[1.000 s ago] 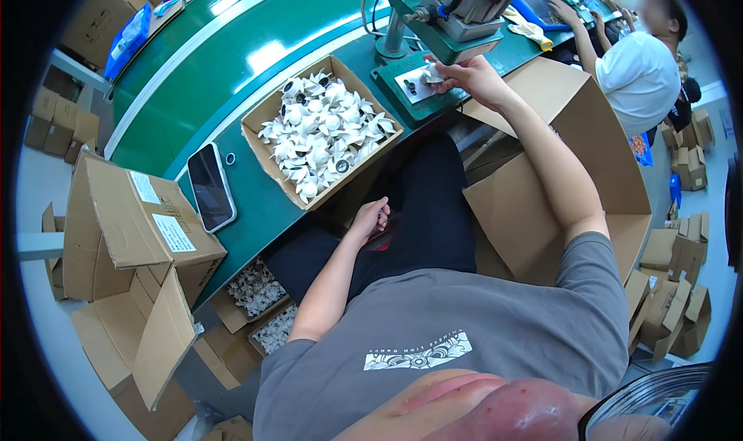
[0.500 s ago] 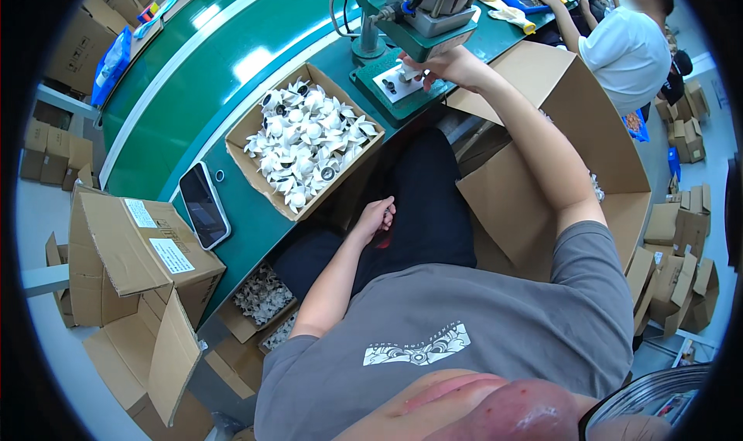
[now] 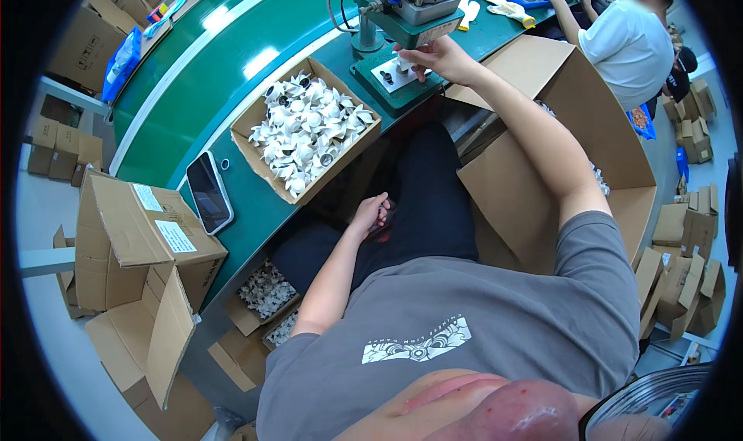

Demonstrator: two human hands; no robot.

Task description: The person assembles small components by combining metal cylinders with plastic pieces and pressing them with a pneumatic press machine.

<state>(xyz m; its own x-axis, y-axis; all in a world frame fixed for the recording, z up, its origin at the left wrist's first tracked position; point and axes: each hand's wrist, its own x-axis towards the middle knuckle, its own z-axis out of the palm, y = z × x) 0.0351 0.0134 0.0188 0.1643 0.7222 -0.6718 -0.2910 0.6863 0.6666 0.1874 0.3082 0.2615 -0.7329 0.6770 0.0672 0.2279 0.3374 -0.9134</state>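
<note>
At the far edge of the bench, my right hand (image 3: 447, 59) pinches a small white plastic part (image 3: 405, 63) between thumb and fingers. The part is low over the pale fixture plate (image 3: 384, 76) of a green bench press (image 3: 422, 29), just under its head. Whether it touches the plate I cannot tell. My left hand (image 3: 371, 212) rests by my lap with its fingers curled closed; anything inside them is hidden. Between the press and a phone, a shallow cardboard box (image 3: 338, 165) holds a heap of white bladed plastic parts (image 3: 313, 128).
A phone (image 3: 209, 193) and a small ring (image 3: 225, 164) lie on the bench. Open cartons stand at left (image 3: 116, 228) and right (image 3: 600, 128). Below the bench, a box holds small pale pieces (image 3: 267, 290). Gloves (image 3: 505, 9) lie beyond the press, near a seated co-worker (image 3: 628, 54).
The whole view has shifted slightly. My right hand stays at the press with the white part, and my left hand remains by my lap.
</note>
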